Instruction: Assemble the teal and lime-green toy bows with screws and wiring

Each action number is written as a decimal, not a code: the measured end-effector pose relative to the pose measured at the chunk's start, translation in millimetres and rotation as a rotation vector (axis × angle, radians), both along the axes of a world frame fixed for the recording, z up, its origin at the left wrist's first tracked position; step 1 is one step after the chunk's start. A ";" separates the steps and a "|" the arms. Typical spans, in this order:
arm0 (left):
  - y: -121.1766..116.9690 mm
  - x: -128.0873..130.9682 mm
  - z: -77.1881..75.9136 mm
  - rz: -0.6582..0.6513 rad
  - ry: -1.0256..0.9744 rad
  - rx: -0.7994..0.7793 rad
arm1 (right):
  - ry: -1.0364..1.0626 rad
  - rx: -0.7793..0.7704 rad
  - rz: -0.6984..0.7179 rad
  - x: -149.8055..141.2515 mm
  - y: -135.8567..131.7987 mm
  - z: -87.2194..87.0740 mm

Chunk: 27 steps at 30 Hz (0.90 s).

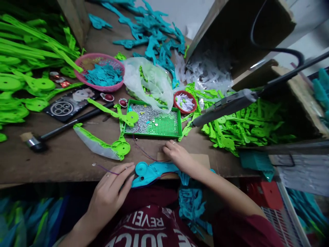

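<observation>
A blue moulded plastic part [154, 171] with a round disc at its left end lies along the table's front edge. My left hand [109, 192] is closed on that left end, and a thin purple cord [105, 168] crosses its fingers. Over the right portion of the part is my right hand [177, 156], its fingers curled down on a dark red cord [146, 154] that runs from the green tray [180, 128]. The fingertips are partly hidden. Beyond my left hand lies a green part with a translucent curved piece [102, 145].
Small metal pieces fill part of the green tray. Behind it stand a pink basket [84, 80] of blue pieces, a plastic bag [149, 79] and a red bowl [189, 111]. A power screwdriver [223, 106] hangs at right. A hammer [38, 144] and green part heaps [231, 127] lie around.
</observation>
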State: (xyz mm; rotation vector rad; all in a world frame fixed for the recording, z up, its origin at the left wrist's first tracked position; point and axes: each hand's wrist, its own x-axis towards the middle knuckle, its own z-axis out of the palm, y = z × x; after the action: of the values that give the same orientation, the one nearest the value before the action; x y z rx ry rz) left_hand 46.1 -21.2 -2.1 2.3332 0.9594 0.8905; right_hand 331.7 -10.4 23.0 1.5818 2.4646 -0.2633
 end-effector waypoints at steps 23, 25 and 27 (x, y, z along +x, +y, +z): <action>-8.5 -3.2 -6.3 0.070 -0.078 -0.038 | 0.966 -0.152 -0.336 -2.6 30.2 -9.7; -9.3 -1.6 -3.5 0.067 -0.099 -0.043 | 1.016 -0.211 -0.367 -17.7 41.5 -8.0; -11.2 0.2 -1.2 0.050 -0.109 -0.042 | 1.012 -0.240 -0.381 -35.6 51.0 -6.5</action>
State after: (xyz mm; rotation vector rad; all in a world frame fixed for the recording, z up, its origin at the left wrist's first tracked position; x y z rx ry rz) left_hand 46.3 -32.4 -3.3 2.2100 0.9851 0.9964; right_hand 296.0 40.6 16.5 2.1143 2.4938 -1.7088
